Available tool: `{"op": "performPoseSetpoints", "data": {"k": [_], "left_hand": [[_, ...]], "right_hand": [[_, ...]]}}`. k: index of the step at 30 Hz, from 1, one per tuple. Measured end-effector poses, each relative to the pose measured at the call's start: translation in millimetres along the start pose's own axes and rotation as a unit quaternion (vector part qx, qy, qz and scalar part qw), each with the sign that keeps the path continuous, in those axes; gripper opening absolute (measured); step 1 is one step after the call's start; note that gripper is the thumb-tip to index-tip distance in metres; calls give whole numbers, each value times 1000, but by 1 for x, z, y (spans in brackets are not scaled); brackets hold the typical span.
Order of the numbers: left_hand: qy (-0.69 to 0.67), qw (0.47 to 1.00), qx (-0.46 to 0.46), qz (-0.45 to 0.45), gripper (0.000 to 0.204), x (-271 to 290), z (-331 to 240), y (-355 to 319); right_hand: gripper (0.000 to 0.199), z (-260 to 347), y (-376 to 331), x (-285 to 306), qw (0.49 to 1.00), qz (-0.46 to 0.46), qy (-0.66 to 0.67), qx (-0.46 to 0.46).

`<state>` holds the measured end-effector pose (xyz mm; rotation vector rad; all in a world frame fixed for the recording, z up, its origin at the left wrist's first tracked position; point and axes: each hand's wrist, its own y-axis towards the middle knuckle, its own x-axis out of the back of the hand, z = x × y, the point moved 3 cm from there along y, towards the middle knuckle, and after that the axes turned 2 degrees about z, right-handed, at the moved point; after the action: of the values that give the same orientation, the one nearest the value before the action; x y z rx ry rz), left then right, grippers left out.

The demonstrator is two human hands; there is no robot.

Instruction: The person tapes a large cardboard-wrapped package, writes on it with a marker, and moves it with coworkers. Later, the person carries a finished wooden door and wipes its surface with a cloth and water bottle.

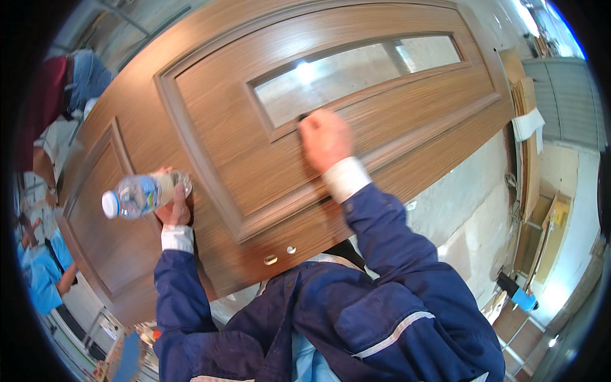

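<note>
A wood-grain door [223,127] with raised mouldings lies in front of me, tilted across the view. Set in its upper panel is a long glass pane [356,70]. My left hand [175,207] is wrapped round a clear plastic bottle [137,196] with a white cap and a partly blue label; the cap points left. At the near-left corner of the glass frame, my right hand [326,137] is closed, slightly blurred. A small dark thing [303,117] shows at its fingertips, too little of it visible to name.
Two holes [271,260] pierce the door's near edge. At the far left stands a person in jeans [90,79], and lower left a person in a light blue shirt [46,270]. Boards and cardboard [527,140] lean at the right, beside a grey metal sheet [563,102].
</note>
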<state>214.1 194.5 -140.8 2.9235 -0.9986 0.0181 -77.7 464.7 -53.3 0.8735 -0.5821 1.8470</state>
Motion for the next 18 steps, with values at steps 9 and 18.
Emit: {"op": "performPoseSetpoints", "data": {"k": [9,18], "left_hand": [[47,998,-23,18,72,3,4,4],[61,997,-38,13,71,22,27,12]], "right_hand": [[11,-53,7,15,990,57,-123,33],[9,-75,14,65,972,-168,-167,8]]}}
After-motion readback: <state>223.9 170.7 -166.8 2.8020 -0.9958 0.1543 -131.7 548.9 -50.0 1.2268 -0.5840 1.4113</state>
